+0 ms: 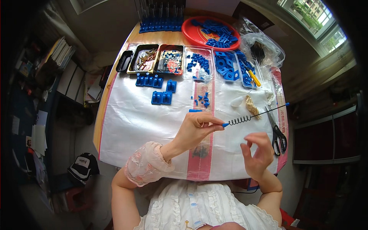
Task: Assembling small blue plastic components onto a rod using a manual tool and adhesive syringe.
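Spring rod (251, 116), a thin black wire with a coiled stretch and blue tips, hangs above the white sheet (130, 122) covering the table. At the sheet's left we see open room, bounded above by blue blocks (161, 97) and a row of trays (168, 59). Our left hand (193, 130) pinches the rod's blue near end between thumb and fingertips, so the coil and wire run up and right from the grasp. Our right hand (258, 153) is released, fingers spread, just below the coil, not touching it. Scissors (276, 132) lie near the sheet's right edge, beneath the rod's far end.
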A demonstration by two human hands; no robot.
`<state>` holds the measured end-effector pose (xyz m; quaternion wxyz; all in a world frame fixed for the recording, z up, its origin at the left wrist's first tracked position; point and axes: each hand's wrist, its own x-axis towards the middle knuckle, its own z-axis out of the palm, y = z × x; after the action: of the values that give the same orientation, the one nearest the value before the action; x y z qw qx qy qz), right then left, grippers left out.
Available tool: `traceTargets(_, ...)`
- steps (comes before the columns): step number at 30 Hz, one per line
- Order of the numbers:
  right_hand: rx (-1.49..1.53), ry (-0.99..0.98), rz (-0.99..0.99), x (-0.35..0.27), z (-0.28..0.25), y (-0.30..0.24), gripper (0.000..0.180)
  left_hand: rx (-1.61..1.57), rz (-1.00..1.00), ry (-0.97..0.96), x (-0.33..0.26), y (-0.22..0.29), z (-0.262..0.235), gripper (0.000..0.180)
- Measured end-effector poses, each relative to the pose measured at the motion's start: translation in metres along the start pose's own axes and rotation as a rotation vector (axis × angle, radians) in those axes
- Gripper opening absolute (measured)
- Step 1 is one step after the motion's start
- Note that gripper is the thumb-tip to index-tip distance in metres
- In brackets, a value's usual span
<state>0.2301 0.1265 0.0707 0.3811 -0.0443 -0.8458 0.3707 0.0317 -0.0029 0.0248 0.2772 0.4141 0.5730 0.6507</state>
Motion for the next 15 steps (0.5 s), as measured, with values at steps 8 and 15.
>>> traceTargets(8,0.463,-0.121,0.434,0.034,0.027,0.025,0.037,-0.093,-0.102,0.013,-0.004,0.004,0.007,0.018)
traceTargets(15,0.481,-0.217,0.465,0.053,0.043,0.026,0.023,0.041,-0.049,0.063,-0.008,0.003,-0.013,0.02)
